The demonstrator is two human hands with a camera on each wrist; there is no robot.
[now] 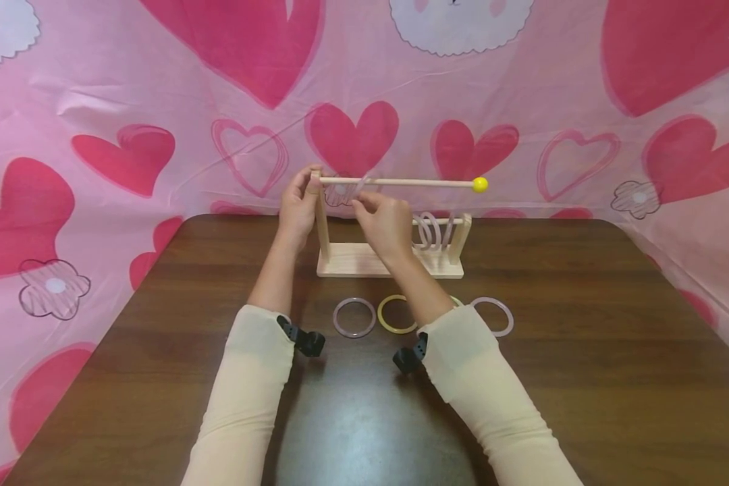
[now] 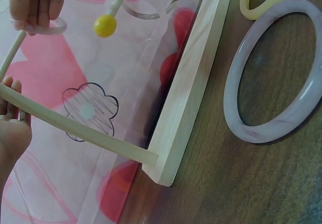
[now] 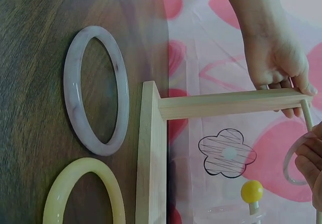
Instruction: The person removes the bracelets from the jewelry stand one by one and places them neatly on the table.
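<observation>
Both arms (image 1: 252,371) (stretched forward) end in a curled left grip (image 1: 299,208) and a pinching right grip (image 1: 387,224).

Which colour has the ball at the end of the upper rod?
Yellow; the ball shows best in the head view.

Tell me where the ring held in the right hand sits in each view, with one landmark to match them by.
Head: the ring is just above centre, at the upper rod, pinched by the right hand.
Left wrist: the ring is near the upper left corner.
Right wrist: the ring is near the right edge, below mid-height.
Shared landmark: the wooden post whose top the left hand grips.
</observation>
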